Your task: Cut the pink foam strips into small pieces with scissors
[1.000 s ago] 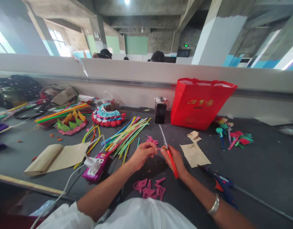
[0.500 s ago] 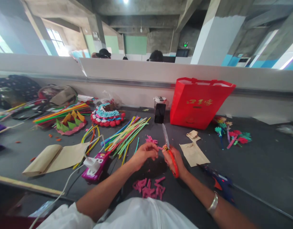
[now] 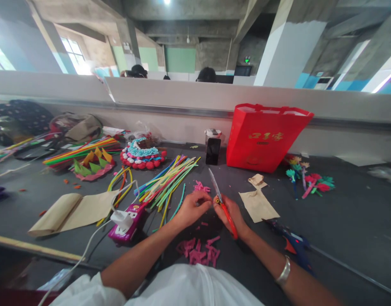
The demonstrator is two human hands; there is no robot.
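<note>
My right hand [image 3: 231, 212] grips red-handled scissors [image 3: 221, 202], blades pointing up and away over the dark table [image 3: 341, 221]. My left hand [image 3: 192, 207] is closed in a pinch just left of the blades; what it pinches is too small to make out. Cut pink pieces [image 3: 199, 254] lie in a heap near my body, and a few more pink bits [image 3: 201, 186] lie just beyond my hands. A spread of coloured sticks [image 3: 168, 180] fans out to the left of my left hand.
A red bag [image 3: 265, 136], a phone [image 3: 212, 151] and a decorated round piece [image 3: 142, 155] stand at the back. Brown paper [image 3: 258, 205], a blue glue gun [image 3: 292, 244], a pink power strip [image 3: 127, 219], small craft flowers [image 3: 310, 180] and rolled paper [image 3: 71, 208] lie around.
The scissors tilted from leaning right to leaning left. The pink bit that showed between my hands is no longer visible. Both hands stayed in place.
</note>
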